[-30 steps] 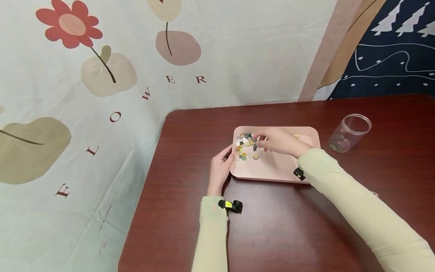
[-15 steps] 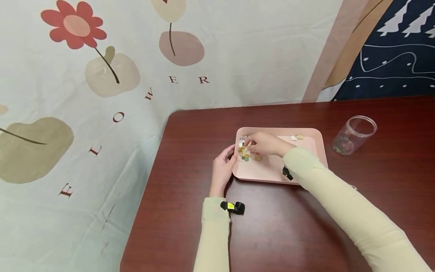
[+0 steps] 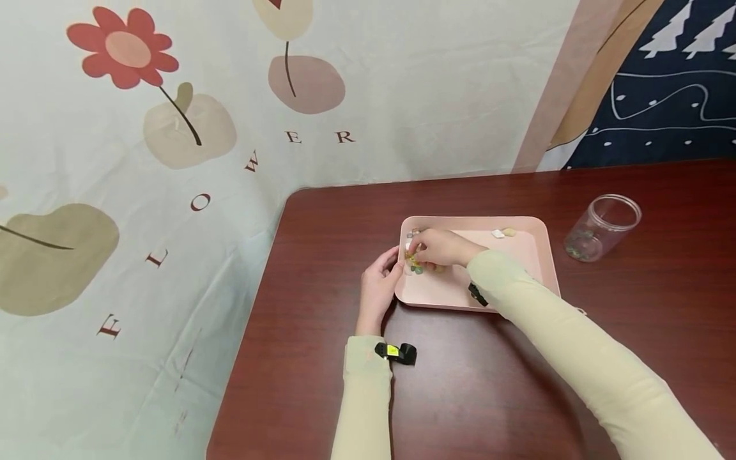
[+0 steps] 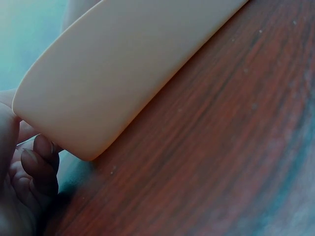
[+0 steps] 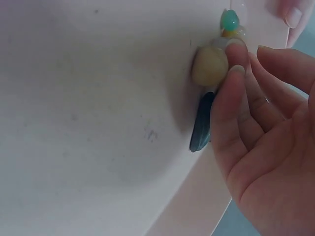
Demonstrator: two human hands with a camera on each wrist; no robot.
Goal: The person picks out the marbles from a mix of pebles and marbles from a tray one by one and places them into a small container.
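A pink tray (image 3: 448, 292) lies on the table. My left hand (image 3: 376, 289) grips its left end, with the thumb over the rim and fingers curled below the tray (image 4: 93, 83) in the left wrist view. Over the tray's left part, my right hand (image 3: 443, 248) reaches down among small coloured pebbles (image 3: 416, 269), covering several. Its thumb and index fingertips come close together; I cannot tell whether a pebble is between them. Beside those fingers (image 5: 227, 113) are a tan pebble (image 5: 210, 68), a long dark green one (image 5: 202, 122) and a teal one (image 5: 230, 20).
A white pebble (image 3: 498, 234) and a tan one beside it lie at the tray's far right. Right of the tray stands a clear jar (image 3: 598, 233) without a lid, some pebbles at its bottom. A printed cloth (image 3: 437, 96) hangs behind the dark red table (image 3: 460, 383).
My right hand has moved left and slightly down over the pebble cluster. The white pebble at the far right, hidden earliest, now shows. My left hand keeps its grip on the tray.
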